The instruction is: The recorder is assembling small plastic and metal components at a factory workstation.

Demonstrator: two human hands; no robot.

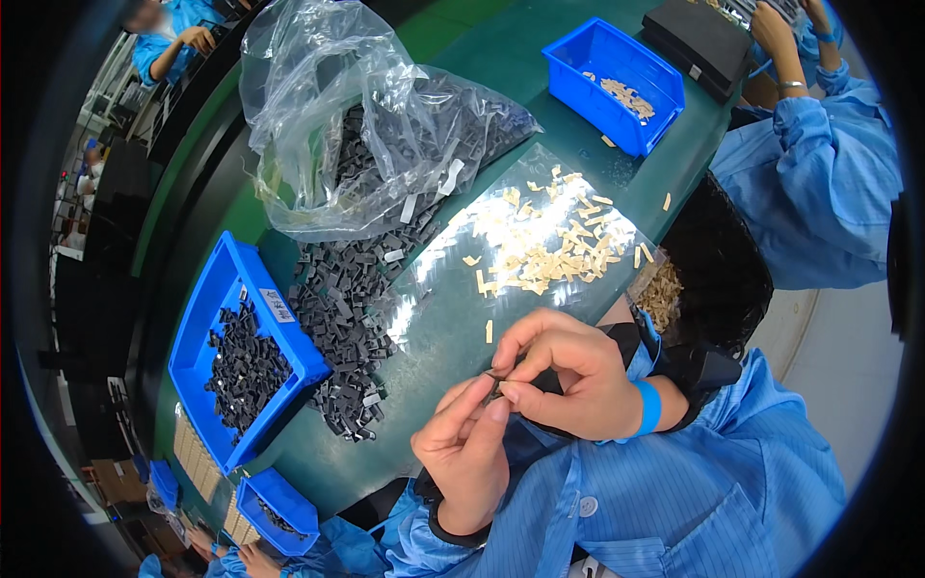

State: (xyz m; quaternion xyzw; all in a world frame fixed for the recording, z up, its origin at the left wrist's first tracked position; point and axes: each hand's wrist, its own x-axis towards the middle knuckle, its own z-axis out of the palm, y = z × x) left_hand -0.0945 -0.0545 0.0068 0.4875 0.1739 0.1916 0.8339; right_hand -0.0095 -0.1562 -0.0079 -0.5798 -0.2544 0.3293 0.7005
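Observation:
My left hand (462,453) and my right hand (573,380) meet over the table's near edge, thumbs and fingers pinched together. Between their fingertips is a small black plastic piece (494,386), mostly covered by the fingers. Beyond the hands, thin cream-coloured strips (549,250) lie scattered on a clear plastic sheet (424,284). A heap of small black pieces (342,308) spreads to the left, running out from a large clear plastic bag (328,183) that holds more of them.
A blue bin (308,358) of black pieces stands left, with a smaller blue bin (306,515) nearer. Far right, another blue bin (602,106) holds cream strips, beside a black box (696,46). A black-lined waste bin (718,260) stands right. Co-workers in blue sleeves (809,144) sit nearby.

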